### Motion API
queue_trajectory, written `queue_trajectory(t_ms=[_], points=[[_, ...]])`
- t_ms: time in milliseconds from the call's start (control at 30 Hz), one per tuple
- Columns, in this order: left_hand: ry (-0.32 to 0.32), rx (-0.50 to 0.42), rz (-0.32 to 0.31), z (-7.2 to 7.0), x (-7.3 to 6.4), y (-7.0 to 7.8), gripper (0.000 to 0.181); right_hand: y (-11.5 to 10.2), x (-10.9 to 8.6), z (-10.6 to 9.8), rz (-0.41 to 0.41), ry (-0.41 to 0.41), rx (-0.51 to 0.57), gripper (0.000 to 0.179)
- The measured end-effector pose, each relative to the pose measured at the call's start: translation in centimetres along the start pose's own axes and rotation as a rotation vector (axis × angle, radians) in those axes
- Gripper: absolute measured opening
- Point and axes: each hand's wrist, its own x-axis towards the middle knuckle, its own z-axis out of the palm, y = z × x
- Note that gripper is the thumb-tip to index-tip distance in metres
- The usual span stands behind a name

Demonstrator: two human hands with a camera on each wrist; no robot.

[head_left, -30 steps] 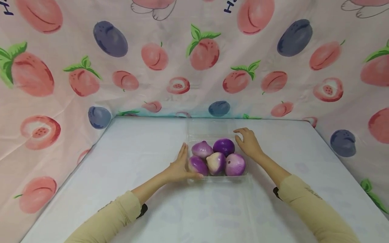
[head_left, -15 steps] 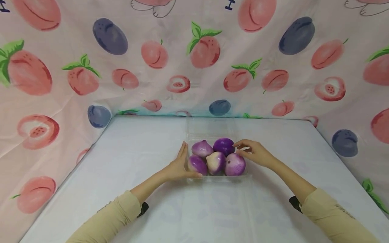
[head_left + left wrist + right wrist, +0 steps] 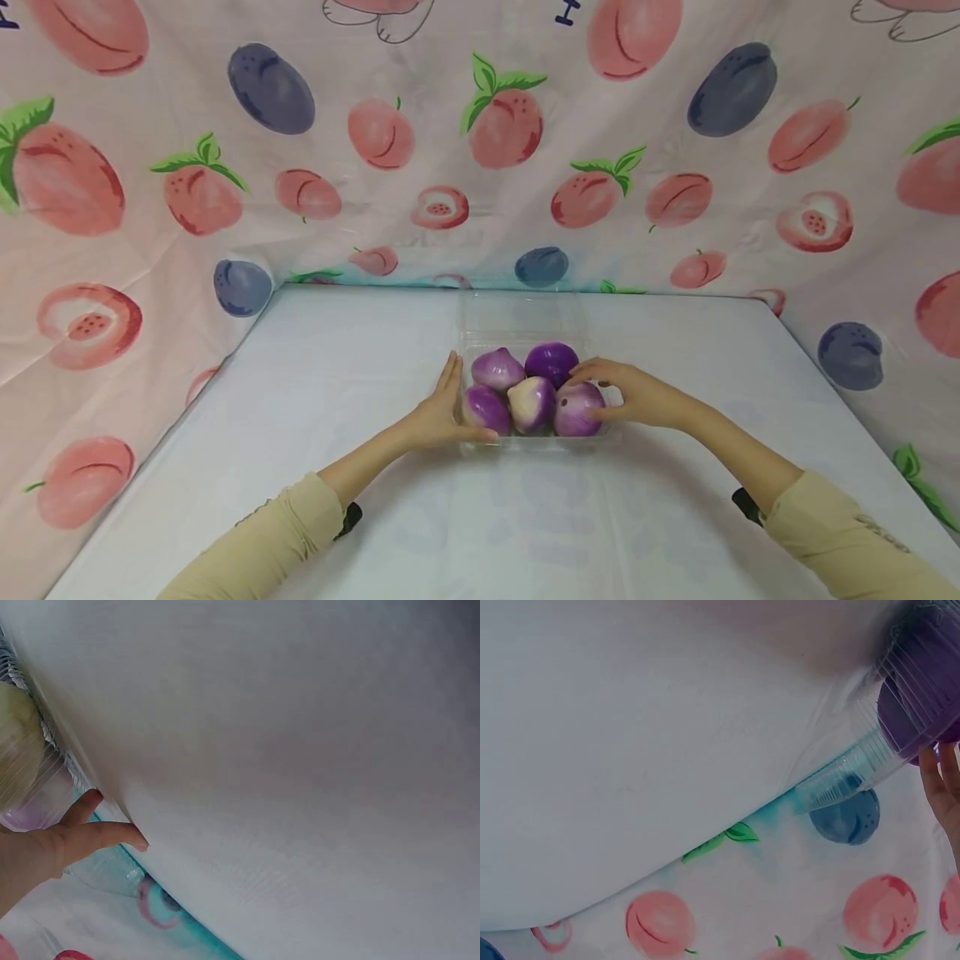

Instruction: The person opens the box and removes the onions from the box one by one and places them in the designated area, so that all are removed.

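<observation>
Several purple-and-white onions lie in a clear plastic container point(image 3: 525, 440) in the head view. My left hand point(image 3: 438, 417) rests against its left side, fingers straight and thumb along the near edge. In the left wrist view those fingers point(image 3: 112, 835) extend past the container wall. My right hand point(image 3: 630, 393) holds the near-right onion point(image 3: 576, 410), with the thumb at its right front and the fingers over its back. Behind that one sits a dark purple onion point(image 3: 551, 363), close to my right fingertips. A half-white onion point(image 3: 531, 403) is in the middle. The right wrist view shows only some fingers point(image 3: 934, 780).
The container's clear lid point(image 3: 517, 314) lies folded back behind it. A white cloth point(image 3: 360, 350) covers the table. A fruit-print curtain point(image 3: 420, 75) stands along the back and sides.
My right hand has come down and nearer from the container's back right corner, and its fingers have closed round the near-right onion. My left hand has stayed almost in place.
</observation>
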Motion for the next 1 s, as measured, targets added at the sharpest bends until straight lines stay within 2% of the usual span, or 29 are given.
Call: queue_trajectory(t_ms=[167,367,533,733,1000], points=[[-0.001,0.005,-0.004,-0.1,-0.2,0.3,0.132,-1.1,-0.1,-0.2,-0.01,-0.095,-0.122,0.044],[0.003,0.019,0.009,-0.1,-0.2,0.3,0.132,-1.5,-0.4,0.0,-0.081,-0.12,-0.254,0.046],[-0.005,0.012,0.01,0.0,-0.1,0.2,0.132,-1.5,-0.4,-0.1,-0.121,-0.134,-0.271,0.046],[-0.008,-0.004,0.005,0.0,-0.2,0.0,0.133,-1.7,0.0,0.1,-0.121,-0.176,-0.286,0.05],[-0.003,-0.002,0.012,0.0,-0.3,0.3,0.132,-2.0,0.5,-0.1,-0.123,-0.247,-0.364,0.054]])
